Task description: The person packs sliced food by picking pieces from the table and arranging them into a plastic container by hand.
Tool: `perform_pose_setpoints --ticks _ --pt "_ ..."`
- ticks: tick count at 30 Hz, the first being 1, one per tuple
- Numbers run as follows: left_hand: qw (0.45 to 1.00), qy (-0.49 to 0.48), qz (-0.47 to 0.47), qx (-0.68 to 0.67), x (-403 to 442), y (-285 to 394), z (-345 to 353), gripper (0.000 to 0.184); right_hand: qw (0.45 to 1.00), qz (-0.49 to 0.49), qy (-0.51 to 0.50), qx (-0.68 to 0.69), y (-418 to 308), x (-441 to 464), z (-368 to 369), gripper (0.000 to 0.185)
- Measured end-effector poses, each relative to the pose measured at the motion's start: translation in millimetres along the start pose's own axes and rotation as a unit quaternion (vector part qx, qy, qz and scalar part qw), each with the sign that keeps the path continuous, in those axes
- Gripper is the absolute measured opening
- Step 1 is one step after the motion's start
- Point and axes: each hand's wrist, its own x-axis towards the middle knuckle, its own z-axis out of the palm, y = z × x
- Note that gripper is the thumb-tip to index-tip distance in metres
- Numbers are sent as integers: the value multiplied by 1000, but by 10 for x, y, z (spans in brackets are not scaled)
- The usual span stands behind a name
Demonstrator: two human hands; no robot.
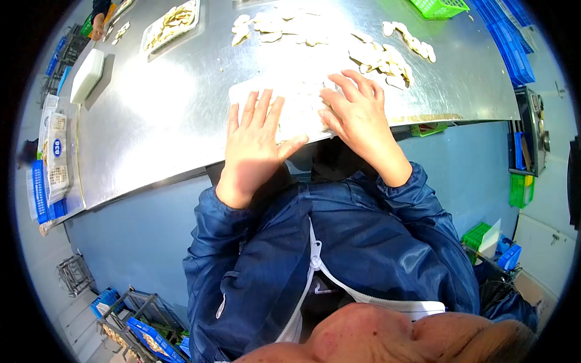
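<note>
My left hand [257, 142] lies palm down with its fingers spread, over the left side of a white tray [242, 91] at the table's near edge. My right hand [363, 118] is on the tray's right side, fingers apart and slightly bent. Glare washes out the tray's contents, so I cannot make out what lies between my hands. Beyond the right hand sits a pile of pale flat slices [381, 60]. Further back, more pale slices [272, 27] are spread on the metal table [157, 121].
A clear tray of slices [172, 27] stands at the back left, near a stack of white trays [88, 75]. A green basket [440, 6] is at the back right, with blue crates [511, 51] beyond the table. Another person's hand [97, 27] shows at the far left.
</note>
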Motion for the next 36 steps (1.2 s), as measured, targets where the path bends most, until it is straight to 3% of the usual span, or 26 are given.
perform_pose_setpoints --ticks 7,10,22,36 --pt "999 -31 2 -32 63 23 44 81 998 26 40 -37 77 -8 -56 22" --pt "999 -40 2 -34 84 46 45 83 997 61 43 15 114 11 -76 18" --pt "999 -21 9 -29 65 56 95 83 996 86 19 8 51 77 39 27" --pt "999 25 14 -27 61 64 65 82 973 176 33 147 164 102 214 21"
